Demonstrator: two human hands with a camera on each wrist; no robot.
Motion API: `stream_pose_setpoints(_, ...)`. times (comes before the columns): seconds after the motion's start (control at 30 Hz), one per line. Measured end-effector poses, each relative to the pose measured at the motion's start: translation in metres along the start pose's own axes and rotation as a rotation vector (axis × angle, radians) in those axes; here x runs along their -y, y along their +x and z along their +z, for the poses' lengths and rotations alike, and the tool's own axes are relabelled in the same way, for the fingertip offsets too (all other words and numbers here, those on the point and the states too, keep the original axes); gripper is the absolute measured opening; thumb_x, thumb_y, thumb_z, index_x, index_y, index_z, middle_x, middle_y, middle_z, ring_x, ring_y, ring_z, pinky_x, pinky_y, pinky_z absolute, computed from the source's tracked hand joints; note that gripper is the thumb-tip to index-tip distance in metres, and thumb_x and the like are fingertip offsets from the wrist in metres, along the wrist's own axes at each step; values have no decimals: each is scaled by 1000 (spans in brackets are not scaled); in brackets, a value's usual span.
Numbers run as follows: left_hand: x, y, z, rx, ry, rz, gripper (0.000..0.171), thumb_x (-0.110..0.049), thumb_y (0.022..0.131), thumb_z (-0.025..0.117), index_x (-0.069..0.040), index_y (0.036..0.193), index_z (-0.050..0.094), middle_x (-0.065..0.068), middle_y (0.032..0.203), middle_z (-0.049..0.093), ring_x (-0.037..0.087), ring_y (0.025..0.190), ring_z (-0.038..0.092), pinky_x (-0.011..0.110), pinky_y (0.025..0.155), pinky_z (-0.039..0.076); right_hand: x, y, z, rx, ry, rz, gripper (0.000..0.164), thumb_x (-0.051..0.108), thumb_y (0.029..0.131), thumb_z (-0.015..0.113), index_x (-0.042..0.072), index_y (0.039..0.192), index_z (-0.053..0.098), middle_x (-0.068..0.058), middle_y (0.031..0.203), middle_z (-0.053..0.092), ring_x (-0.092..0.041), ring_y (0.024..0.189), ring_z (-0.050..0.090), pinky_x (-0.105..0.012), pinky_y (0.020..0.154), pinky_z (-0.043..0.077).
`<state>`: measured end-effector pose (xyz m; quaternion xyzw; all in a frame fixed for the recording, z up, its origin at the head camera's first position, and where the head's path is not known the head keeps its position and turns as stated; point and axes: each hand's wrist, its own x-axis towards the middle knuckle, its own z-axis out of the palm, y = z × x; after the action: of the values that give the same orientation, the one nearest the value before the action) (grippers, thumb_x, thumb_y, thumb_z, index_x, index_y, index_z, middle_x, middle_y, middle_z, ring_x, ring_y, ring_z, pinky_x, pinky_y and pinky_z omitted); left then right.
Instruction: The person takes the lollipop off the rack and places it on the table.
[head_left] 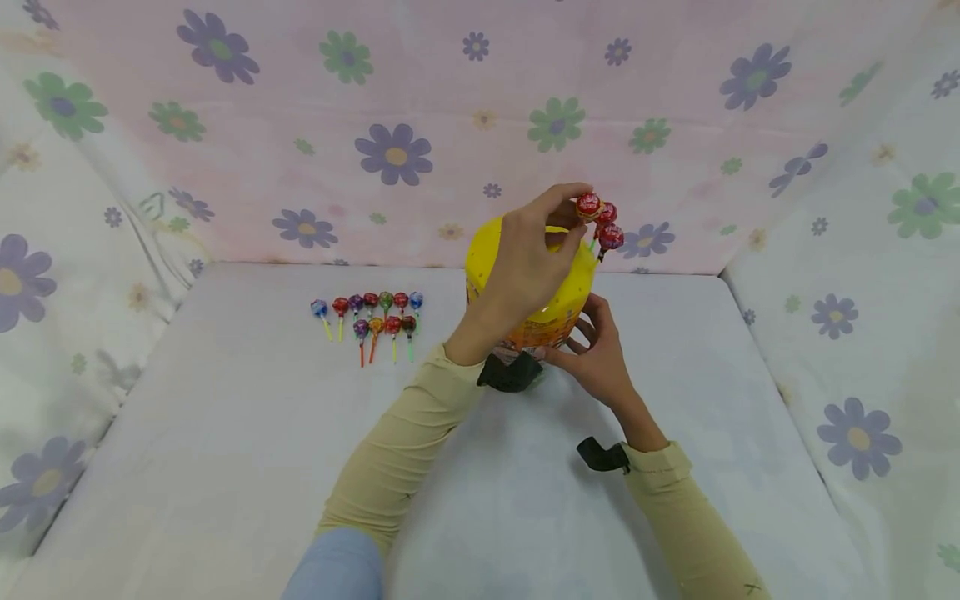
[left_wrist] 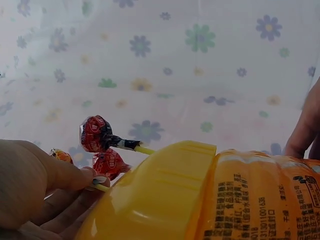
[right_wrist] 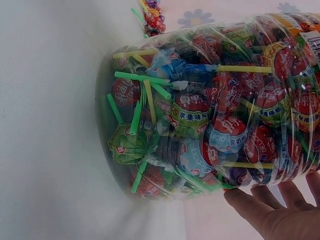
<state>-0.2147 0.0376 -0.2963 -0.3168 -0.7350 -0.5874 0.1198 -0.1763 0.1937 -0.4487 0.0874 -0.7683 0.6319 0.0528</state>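
A clear ribbed plastic jar (right_wrist: 200, 150) full of wrapped lollipops stands on the table, topped by a yellow domed lid (head_left: 486, 250). Over the lid, my left hand (head_left: 528, 258) pinches a lollipop (head_left: 588, 206) between thumb and finger. Two more red-wrapped lollipops, one (head_left: 611, 237) lower and one (head_left: 607, 214) behind, stick up at the lid's right edge. In the left wrist view, a dark-and-red lollipop (left_wrist: 95, 134) leans out from the lid on a yellow stick. My right hand (head_left: 600, 358) holds the jar's lower right side, thumb in front; the jar partly hides its fingers.
Several lollipops (head_left: 377, 325) lie in two rows on the white table (head_left: 247, 433), left of the jar. A flowered cloth (head_left: 450, 125) hangs behind the table, and similar cloth covers both sides.
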Motion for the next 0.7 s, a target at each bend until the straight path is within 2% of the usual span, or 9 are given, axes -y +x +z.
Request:
stream_pose_setpoints(0.13, 2, 1, 0, -17, 3, 26, 37, 4, 97, 62, 4, 134, 59, 17, 112, 71, 26, 101, 70, 19, 88, 58, 0, 0, 0, 3, -1, 3, 84, 3, 82, 84, 12, 148, 33, -8, 148, 44, -31, 139, 49, -53, 109, 47)
stream_pose_setpoints(0.27, 4, 2, 0, -49, 1, 78, 37, 4, 96, 64, 4, 132, 60, 17, 110, 72, 24, 100, 71, 20, 88, 58, 1, 0, 0, 0, -3, 11, 85, 3, 82, 84, 12, 149, 33, -9, 148, 44, -31, 140, 48, -53, 109, 47)
stream_pose_setpoints(0.43, 5, 0, -3, -109, -44, 132, 37, 2, 95, 67, 4, 131, 62, 17, 110, 73, 21, 100, 72, 22, 89, 58, 1, 0, 1, -1, -12, 16, 84, 3, 82, 84, 11, 149, 33, -10, 150, 44, -33, 140, 48, -54, 109, 46)
stream_pose_setpoints(0.57, 4, -10, -14, -187, -133, 128, 38, 3, 93, 69, 5, 130, 62, 20, 110, 73, 24, 100, 72, 28, 88, 61, 1, -1, 1, -3, -17, 14, 83, 2, 83, 83, 10, 149, 33, -11, 149, 44, -34, 140, 48, -54, 109, 46)
stream_pose_setpoints(0.7, 8, -23, -33, -291, -220, 149, 38, 9, 91, 69, 10, 128, 62, 25, 110, 72, 30, 99, 73, 36, 87, 62, 1, -1, 1, 2, -8, 6, 83, 1, 83, 82, 10, 149, 32, -10, 149, 43, -33, 139, 48, -53, 108, 47)
